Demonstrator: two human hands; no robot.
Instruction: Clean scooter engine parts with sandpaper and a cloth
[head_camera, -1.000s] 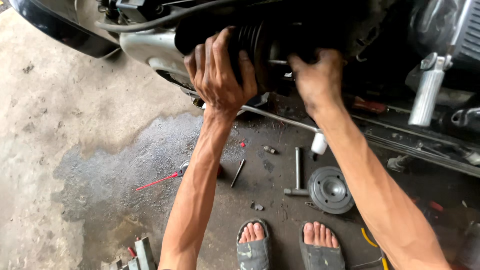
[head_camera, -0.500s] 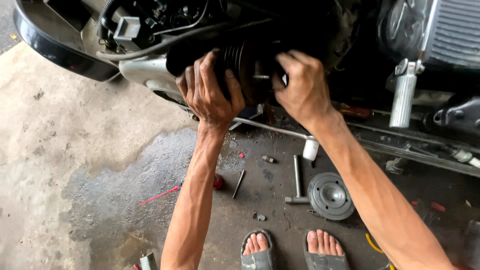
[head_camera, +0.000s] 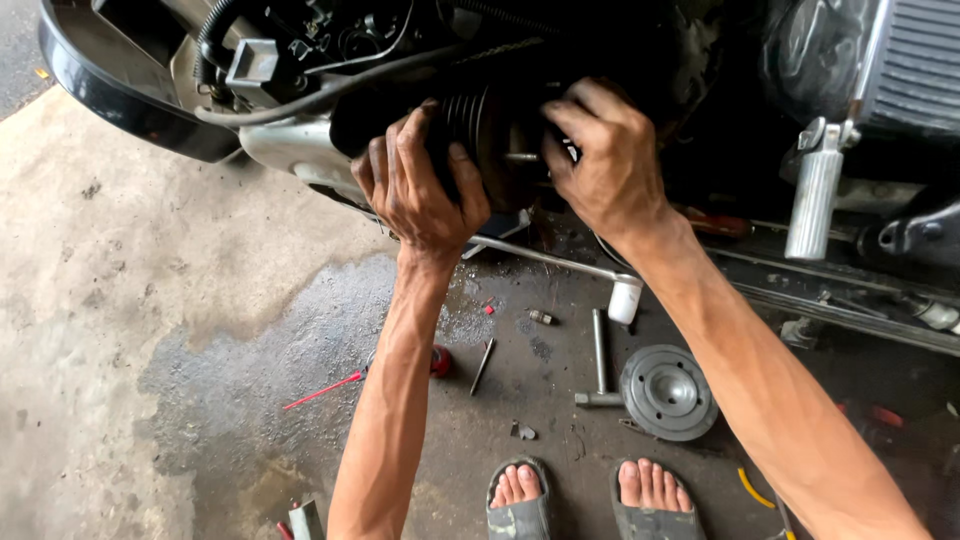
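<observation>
The left hand was wrapped around the ribbed black rubber hose, fingers curled over it, at about eleven o'clock in the view; the right hand was closed on the same hose's end at one o'clock, just beside the left; the hose sat under the scooter body; on the oily floor at five o'clock lay a round metal disc, beside a T-handle wrench.
</observation>
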